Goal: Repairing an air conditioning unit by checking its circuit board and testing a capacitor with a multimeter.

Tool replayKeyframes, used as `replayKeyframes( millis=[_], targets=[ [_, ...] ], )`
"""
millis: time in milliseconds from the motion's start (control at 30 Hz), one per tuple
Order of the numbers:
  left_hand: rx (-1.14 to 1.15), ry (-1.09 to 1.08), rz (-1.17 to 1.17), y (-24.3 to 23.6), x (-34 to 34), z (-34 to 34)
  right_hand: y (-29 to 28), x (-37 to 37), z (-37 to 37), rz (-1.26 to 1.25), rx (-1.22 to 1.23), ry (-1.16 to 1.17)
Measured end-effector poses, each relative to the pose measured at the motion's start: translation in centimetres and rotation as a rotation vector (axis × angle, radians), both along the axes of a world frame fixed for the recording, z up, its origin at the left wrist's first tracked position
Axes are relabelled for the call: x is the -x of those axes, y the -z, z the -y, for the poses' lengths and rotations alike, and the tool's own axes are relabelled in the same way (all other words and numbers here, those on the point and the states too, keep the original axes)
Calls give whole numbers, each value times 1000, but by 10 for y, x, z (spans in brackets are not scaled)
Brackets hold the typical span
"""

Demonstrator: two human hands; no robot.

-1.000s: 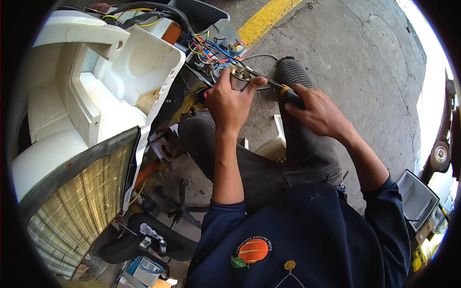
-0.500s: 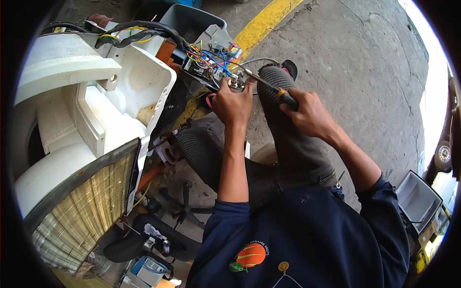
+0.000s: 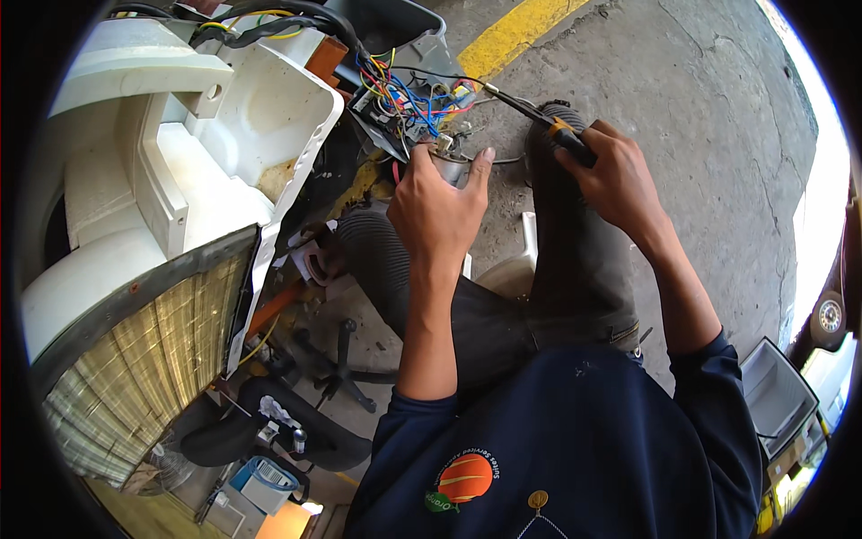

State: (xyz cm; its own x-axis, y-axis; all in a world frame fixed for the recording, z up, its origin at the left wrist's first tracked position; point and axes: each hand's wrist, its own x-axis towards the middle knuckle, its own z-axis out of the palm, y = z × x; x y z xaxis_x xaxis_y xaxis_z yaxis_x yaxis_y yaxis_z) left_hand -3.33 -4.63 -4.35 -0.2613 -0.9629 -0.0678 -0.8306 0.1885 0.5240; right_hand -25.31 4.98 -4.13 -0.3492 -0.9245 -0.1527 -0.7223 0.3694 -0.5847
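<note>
My left hand (image 3: 438,202) is closed around a silver metal can with terminals on top, apparently a capacitor (image 3: 453,169). Thumb and fingers grip its two sides. In my right hand (image 3: 620,175) is a screwdriver with a black and orange handle (image 3: 571,140). Its shaft points up and left, above and to the right of the capacitor. A dark wire runs close to the tip; whether they touch I cannot tell. Just beyond my left hand, a tangle of blue, red and yellow wires (image 3: 417,101) spills from an open grey electrical box (image 3: 370,126).
A white appliance housing (image 3: 260,135) with a finned coil (image 3: 162,359) fills the left side. Thick black cables (image 3: 305,27) cross its top. A grey bin (image 3: 382,31) stands behind the wires. A yellow line (image 3: 516,36) marks the concrete floor. Below left stands a black chair base (image 3: 341,368).
My right hand has moved up and right, taking the screwdriver tip away from the capacitor's terminals. My left thumb now sticks out more, with the capacitor still held. The view has shifted slightly.
</note>
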Motion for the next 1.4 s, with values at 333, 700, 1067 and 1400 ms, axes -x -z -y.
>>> replayKeyframes(
  millis=[333, 700, 1067, 1400],
  targets=[
    [0, 45, 20, -3, -4, 1, -23, -11, -15, -61, -28, -70],
    [29, 56, -122, 19, -15, 6, -37, -17, 9, 145, -45, -269],
    [68, 45, -136, 28, -10, 7, -37, -10, 22, 72, -86, -356],
    [39, 34, -155, 26, -5, 9, -32, -3, 25, 59, -57, -403]
  ],
)
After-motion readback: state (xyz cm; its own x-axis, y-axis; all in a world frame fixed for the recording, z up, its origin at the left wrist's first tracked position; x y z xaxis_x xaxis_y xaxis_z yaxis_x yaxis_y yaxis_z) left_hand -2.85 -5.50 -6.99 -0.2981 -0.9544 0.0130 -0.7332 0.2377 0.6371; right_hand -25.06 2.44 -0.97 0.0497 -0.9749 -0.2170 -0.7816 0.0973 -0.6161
